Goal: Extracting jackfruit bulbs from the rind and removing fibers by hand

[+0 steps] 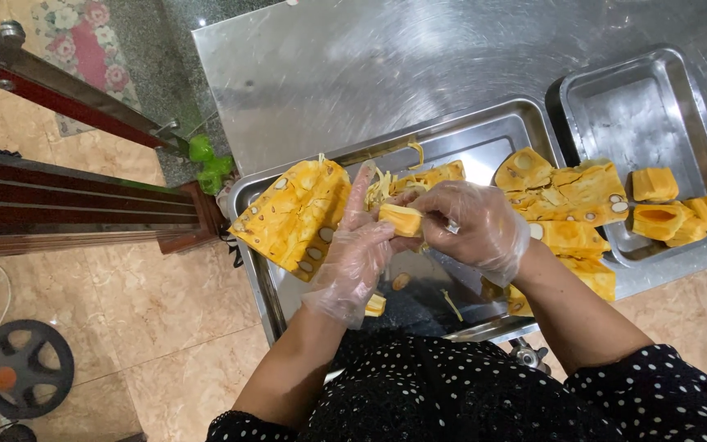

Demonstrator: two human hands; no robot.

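Both my hands wear clear plastic gloves and meet over a large steel tray [484,135]. My left hand [355,254] and my right hand [472,229] together grip one yellow jackfruit pod [401,219] between their fingers. A big jackfruit chunk [294,214] with pale seeds lies in the tray just left of my left hand. More cut jackfruit sections [570,196] lie to the right of my right hand. Pale fibrous strands [382,184] sit behind the pod.
A smaller steel tray [640,106] at the right holds several separated yellow pods [673,209]. Both trays rest on a steel table [353,65]. Left of it are a wooden frame [59,205], a green object [206,164] and a black weight plate [26,368] on the tiled floor.
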